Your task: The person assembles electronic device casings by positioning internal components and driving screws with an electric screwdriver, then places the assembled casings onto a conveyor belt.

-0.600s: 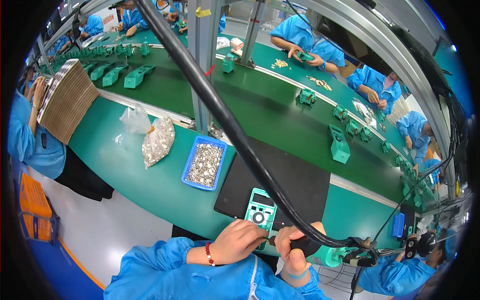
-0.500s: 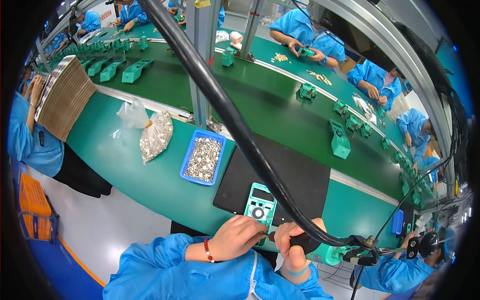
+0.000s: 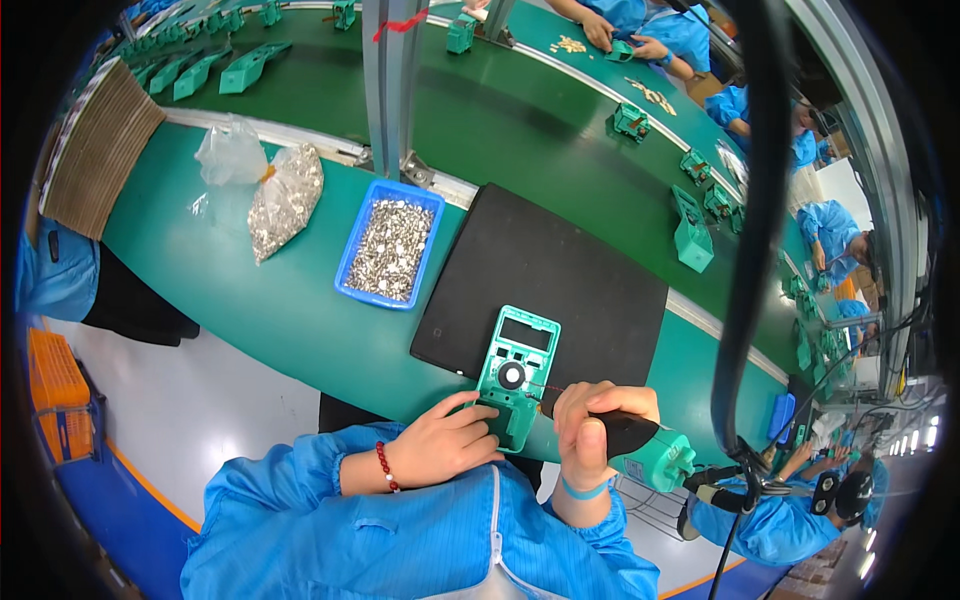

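A green plastic casing with a rectangular window and a round black-and-white part lies tilted over the near edge of a black mat. My left hand holds the casing's lower left side, its fingers bent over the rim. In my right hand is an electric screwdriver with a black grip and green rear body, held almost level. Its tip points at the casing's right side, beside thin red wires; whether it touches a screw is too small to tell.
A blue tray of small metal parts stands left of the mat, beside a tied clear bag of similar parts. Beyond runs a green conveyor carrying green casings. A black cable hangs at right; co-workers sit across.
The view has shifted, so the bench sits higher in it. My left fingers have moved back from the screwdriver tip to the casing's lower left. The screwdriver stays in my right hand.
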A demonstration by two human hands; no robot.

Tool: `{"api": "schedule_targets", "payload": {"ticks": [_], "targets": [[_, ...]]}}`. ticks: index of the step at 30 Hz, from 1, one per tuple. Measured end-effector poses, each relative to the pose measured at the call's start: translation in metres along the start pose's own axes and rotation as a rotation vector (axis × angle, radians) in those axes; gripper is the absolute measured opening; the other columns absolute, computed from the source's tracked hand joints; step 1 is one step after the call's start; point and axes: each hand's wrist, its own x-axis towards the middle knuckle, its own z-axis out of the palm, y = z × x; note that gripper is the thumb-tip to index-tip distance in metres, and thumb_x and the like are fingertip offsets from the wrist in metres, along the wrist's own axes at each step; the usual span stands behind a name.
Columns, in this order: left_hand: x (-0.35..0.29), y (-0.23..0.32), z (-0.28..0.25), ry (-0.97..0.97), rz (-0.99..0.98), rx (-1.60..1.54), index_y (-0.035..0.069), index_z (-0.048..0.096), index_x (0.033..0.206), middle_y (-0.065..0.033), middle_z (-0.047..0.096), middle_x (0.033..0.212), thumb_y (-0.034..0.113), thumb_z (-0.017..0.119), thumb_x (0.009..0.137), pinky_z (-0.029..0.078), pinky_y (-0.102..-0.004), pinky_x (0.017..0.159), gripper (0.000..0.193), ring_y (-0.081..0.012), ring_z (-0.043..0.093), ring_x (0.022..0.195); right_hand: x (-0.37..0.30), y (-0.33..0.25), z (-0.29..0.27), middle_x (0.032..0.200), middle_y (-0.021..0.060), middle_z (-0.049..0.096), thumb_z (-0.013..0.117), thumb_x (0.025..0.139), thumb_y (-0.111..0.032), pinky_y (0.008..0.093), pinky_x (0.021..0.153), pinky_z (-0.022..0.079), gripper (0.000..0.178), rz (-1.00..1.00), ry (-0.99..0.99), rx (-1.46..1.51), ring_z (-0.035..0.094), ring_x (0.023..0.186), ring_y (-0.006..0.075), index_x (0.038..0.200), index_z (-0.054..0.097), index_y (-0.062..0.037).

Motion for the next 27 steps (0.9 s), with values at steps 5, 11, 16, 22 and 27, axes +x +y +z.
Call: {"api": "schedule_targets", "payload": {"ticks": [5, 11, 16, 22, 27], "targets": [[-0.003, -0.002, 0.006, -0.013, -0.032, -0.085, 0.010, 0.063, 0.079, -0.0060, 0.061, 0.083, 0.028, 0.070, 0.087, 0.040, -0.0456, 0.110, 0.021, -0.0184, 0.060, 0.097, -0.001, 0.003, 0.004, 0.061, 0.0035, 0.052, 0.072, 0.093, -0.028, 0.0260, 0.045, 0.038, 0.035, 0.041, 0.005, -0.034, 0.043, 0.046, 0.0102, 0.100, 0.048, -0.0036], [-0.003, -0.002, 0.007, -0.005, -0.035, -0.079, 0.010, 0.065, 0.081, -0.0054, 0.061, 0.083, 0.027, 0.069, 0.088, 0.039, -0.0458, 0.111, 0.019, -0.0180, 0.059, 0.097, -0.002, 0.008, 0.004, 0.061, 0.0031, 0.051, 0.071, 0.093, -0.028, 0.0252, 0.044, 0.037, 0.034, 0.038, 0.005, -0.014, 0.043, 0.046, 0.0097, 0.099, 0.048, -0.0037], [-0.003, -0.002, 0.005, -0.001, -0.014, -0.036, 0.011, 0.066, 0.083, -0.0054, 0.061, 0.084, 0.027, 0.068, 0.088, 0.038, -0.0459, 0.112, 0.018, -0.0182, 0.059, 0.098, 0.001, 0.009, 0.005, 0.061, 0.0029, 0.051, 0.070, 0.094, -0.028, 0.0250, 0.044, 0.036, 0.034, 0.032, -0.013, -0.008, 0.043, 0.046, 0.0097, 0.099, 0.048, -0.0036], [-0.001, 0.000, 0.001, -0.005, -0.010, 0.011, 0.011, 0.066, 0.083, -0.0058, 0.061, 0.085, 0.027, 0.068, 0.088, 0.039, -0.0457, 0.112, 0.018, -0.0183, 0.060, 0.099, 0.002, 0.014, 0.002, 0.060, 0.0029, 0.050, 0.070, 0.094, -0.028, 0.0248, 0.043, 0.036, 0.033, 0.025, -0.034, -0.009, 0.042, 0.045, 0.0093, 0.099, 0.047, -0.0039], [-0.002, -0.003, 0.005, 0.005, -0.018, -0.051, 0.011, 0.065, 0.083, -0.0059, 0.062, 0.085, 0.027, 0.068, 0.088, 0.039, -0.0456, 0.111, 0.018, -0.0184, 0.060, 0.098, 0.005, 0.012, 0.004, 0.060, 0.0031, 0.051, 0.070, 0.094, -0.028, 0.0252, 0.044, 0.036, 0.033, 0.053, -0.037, -0.017, 0.042, 0.044, 0.0094, 0.099, 0.047, -0.0040]]}}
